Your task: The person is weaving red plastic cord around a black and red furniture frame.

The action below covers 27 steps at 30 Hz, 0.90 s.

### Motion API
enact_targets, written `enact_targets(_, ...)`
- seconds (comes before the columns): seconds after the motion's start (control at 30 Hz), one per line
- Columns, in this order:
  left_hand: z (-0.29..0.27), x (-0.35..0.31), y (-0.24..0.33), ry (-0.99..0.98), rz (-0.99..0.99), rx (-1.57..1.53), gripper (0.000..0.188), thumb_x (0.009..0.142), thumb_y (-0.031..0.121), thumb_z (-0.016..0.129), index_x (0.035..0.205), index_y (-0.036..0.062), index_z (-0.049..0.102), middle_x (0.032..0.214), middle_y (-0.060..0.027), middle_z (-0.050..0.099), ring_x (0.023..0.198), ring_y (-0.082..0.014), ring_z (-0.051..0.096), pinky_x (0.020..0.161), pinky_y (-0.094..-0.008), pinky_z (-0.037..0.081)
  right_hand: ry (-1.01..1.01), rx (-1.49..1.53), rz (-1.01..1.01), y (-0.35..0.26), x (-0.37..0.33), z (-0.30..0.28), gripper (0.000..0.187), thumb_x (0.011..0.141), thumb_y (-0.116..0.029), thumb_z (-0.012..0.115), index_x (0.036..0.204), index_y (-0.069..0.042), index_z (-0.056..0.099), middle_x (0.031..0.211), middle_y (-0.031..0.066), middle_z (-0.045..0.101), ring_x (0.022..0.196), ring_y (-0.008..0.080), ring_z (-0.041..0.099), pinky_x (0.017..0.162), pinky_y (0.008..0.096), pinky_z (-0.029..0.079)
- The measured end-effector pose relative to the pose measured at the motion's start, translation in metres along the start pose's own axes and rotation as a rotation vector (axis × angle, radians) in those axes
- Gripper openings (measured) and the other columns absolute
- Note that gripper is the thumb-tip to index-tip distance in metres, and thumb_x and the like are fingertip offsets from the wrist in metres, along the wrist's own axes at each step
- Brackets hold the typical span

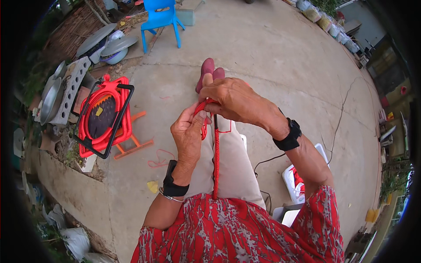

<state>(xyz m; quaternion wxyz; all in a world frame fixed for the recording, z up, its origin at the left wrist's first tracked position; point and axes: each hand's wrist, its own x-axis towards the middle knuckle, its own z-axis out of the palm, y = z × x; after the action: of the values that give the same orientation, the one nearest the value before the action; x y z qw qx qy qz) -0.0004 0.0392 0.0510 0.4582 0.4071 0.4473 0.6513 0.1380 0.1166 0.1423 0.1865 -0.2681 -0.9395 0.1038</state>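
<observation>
My left hand [188, 133] is closed on a looped bundle of red cord [204, 127], thumb on top, in front of my knees. Close against it, my right hand [239, 101] has its fingers bent around the upper end of the same cord. Its fingertips are partly hidden behind the back of the hand. A red braided length [216, 162] with a dark section near its top runs from below my hands to my lap, between my legs. A thin red strand [227, 130] hangs by my right knee.
At left stands a black-framed item wound with red cord [125, 125], on orange legs. A blue chair [160, 19] stands ahead. Lidded basins [116, 50] lie far left. A white container [293, 182] with red material sits at my right. Dark cable [340, 127] crosses the concrete.
</observation>
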Motion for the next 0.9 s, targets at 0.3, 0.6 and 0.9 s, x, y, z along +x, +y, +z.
enact_targets(0.3, 0.011, -0.003, -0.027, 0.074, -0.216, -0.263, 0.024, 0.089, 0.007, 0.062, 0.109, -0.0064, 0.06, 0.091, -0.0073, 0.067, 0.073, -0.0093, 0.062, 0.066, -0.022, 0.051, 0.37, 0.004, 0.064, -0.011, -0.05, 0.0, 0.025, 0.07, -0.006, 0.072, 0.091, -0.011, 0.062, 0.085, 0.0004, 0.057, 0.085, 0.021, 0.052, 0.077, 0.0347, 0.037)
enact_targets(0.6, 0.014, 0.002, -0.001, -0.073, -0.435, -0.024, 0.016, 0.089, 0.002, 0.055, 0.099, -0.004, 0.066, 0.079, -0.0013, 0.063, 0.064, -0.0045, 0.053, 0.054, -0.0193, 0.04, 0.274, 0.156, 0.158, 0.002, -0.068, 0.041, 0.029, 0.071, -0.006, 0.072, 0.099, -0.011, 0.065, 0.079, 0.002, 0.053, 0.081, 0.0201, 0.051, 0.071, 0.0344, 0.036)
enact_targets(0.9, -0.002, 0.008, -0.001, -0.307, -0.398, 0.104, 0.017, 0.09, 0.005, 0.054, 0.099, -0.0023, 0.067, 0.088, -0.0036, 0.066, 0.075, -0.0065, 0.057, 0.064, -0.0206, 0.045, 0.158, -0.013, 0.095, 0.008, -0.071, 0.041, 0.036, 0.075, -0.009, 0.072, 0.11, -0.01, 0.065, 0.079, 0.0065, 0.054, 0.078, 0.0241, 0.053, 0.069, 0.0357, 0.039)
